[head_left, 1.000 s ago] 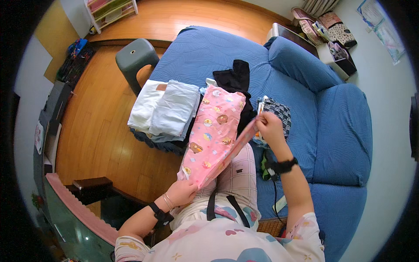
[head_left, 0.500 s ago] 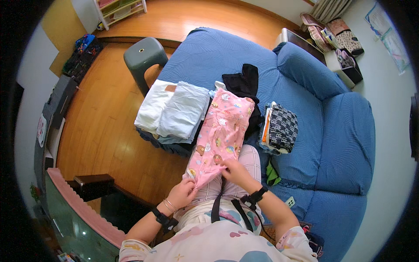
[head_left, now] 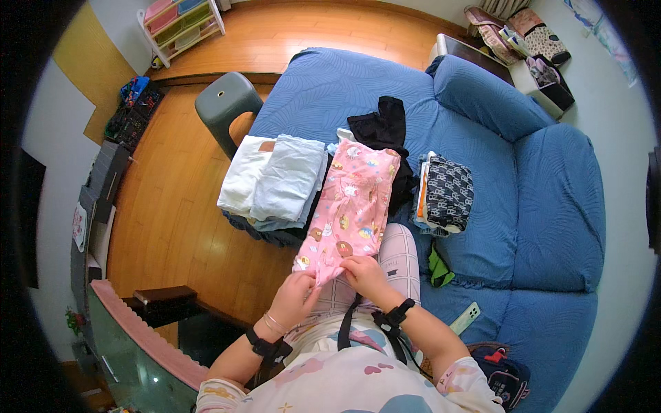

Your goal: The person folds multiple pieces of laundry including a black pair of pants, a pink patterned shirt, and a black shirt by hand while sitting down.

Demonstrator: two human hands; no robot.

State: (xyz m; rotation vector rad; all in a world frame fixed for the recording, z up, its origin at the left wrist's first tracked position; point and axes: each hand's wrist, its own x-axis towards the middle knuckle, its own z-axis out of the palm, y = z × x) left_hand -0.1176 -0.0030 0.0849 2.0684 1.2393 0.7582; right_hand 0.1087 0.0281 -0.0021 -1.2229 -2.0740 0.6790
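A pink garment [head_left: 352, 199] printed with cartoon animals lies lengthwise in front of me, its near end over my lap. My left hand [head_left: 296, 297] is closed on the left corner of that near end. On the right side of the same edge, my right hand [head_left: 367, 279] pinches the cloth between thumb and fingers. Between the two hands the edge hangs in a small loose point. Left of it are folded white trousers [head_left: 246, 180] and folded light-blue jeans [head_left: 288, 175]. Black clothing [head_left: 385, 127] lies partly beneath the pink garment.
A stack of folded clothes [head_left: 449, 193] with a black-and-white patterned piece on top sits at right on the blue sofa [head_left: 551, 206]. Near it are a green cloth item [head_left: 438, 267], a phone [head_left: 465, 318] and a dark bag [head_left: 506, 378]. A grey stool [head_left: 227, 103] stands at far left.
My hands have come slightly closer together along the garment's near edge. The view has shifted a little, showing more of the phone and the dark bag.
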